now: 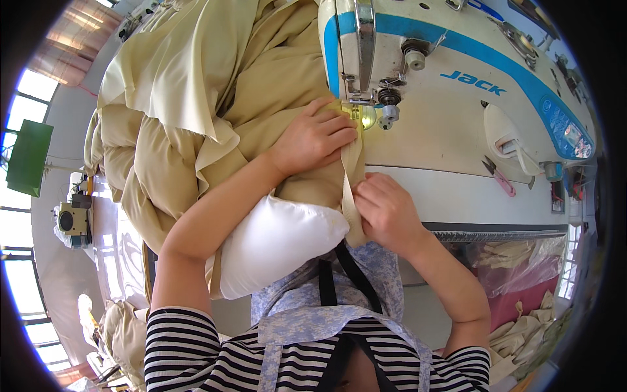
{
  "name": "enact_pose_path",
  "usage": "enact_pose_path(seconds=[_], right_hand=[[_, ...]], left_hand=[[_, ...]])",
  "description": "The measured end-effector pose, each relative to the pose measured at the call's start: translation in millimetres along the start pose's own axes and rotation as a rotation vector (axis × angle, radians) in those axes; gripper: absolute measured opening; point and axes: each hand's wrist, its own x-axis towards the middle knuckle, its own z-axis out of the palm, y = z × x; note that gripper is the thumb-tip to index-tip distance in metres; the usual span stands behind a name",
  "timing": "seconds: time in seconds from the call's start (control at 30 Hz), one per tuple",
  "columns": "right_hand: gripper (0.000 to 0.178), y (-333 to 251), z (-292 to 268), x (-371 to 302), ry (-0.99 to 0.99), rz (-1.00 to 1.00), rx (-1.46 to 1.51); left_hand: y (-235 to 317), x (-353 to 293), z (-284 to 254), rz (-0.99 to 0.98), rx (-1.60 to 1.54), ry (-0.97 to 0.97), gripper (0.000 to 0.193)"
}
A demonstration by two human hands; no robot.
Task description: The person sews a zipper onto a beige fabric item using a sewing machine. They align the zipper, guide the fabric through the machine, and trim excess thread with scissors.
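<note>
Puffy beige fabric point(274, 85) lies heaped left of and in front of a white and blue sewing machine point(424, 124). Next to the lit needle area, my left hand point(315, 137) rests on this fabric, fingers spread over it and thumb hidden. A narrow beige strip point(351, 171) with a finely ribbed edge, resembling zipper tape, runs from the needle area toward me. My right hand point(385, 210) pinches the strip's edge nearer my body. Under my left forearm a stuffed white form point(281, 242), like a cushion insert, bulges out of the beige fabric.
Pink-handled thread snips point(501, 179) lie on the machine table, right of my right hand. Along its front edge runs a dark ruler point(496, 234). Clear plastic and beige cloth point(516, 261) sit below at right. Another machine point(72, 222) stands far left.
</note>
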Motion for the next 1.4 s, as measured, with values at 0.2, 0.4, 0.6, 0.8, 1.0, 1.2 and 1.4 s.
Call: enact_pose_path(seconds=[0.2, 0.4, 0.6, 0.8, 1.0, 1.2, 1.4], right_hand=[[0.025, -14, -1, -28, -0.063, -0.2, 0.06], [0.023, -9, -1, -28, -0.048, -0.007, 0.323], [0.022, -5, -3, -26, -0.012, 0.006, 0.349], [0.023, -7, -3, -27, -0.039, 0.019, 0.316], [0.021, -7, -5, -16, -0.072, 0.05, 0.281], [0.016, 4, -3, -2, -0.057, 0.115, 0.253], [0.012, 18, 1, 17, -0.003, 0.174, 0.228]], left_hand=[[64, -22, -21, -0.108, -0.058, 0.009, 0.041], [44, -17, -33, -0.569, -0.48, 0.169, 0.028], [37, -7, -10, -0.047, -0.126, -0.008, 0.028], [27, -24, 3, -0.02, -0.059, -0.036, 0.02], [17, -17, 8, 0.027, -0.096, 0.055, 0.017], [-15, -22, 23, 0.003, -0.075, 0.048, 0.028], [-37, -4, 25, 0.071, -0.163, 0.111, 0.034]])
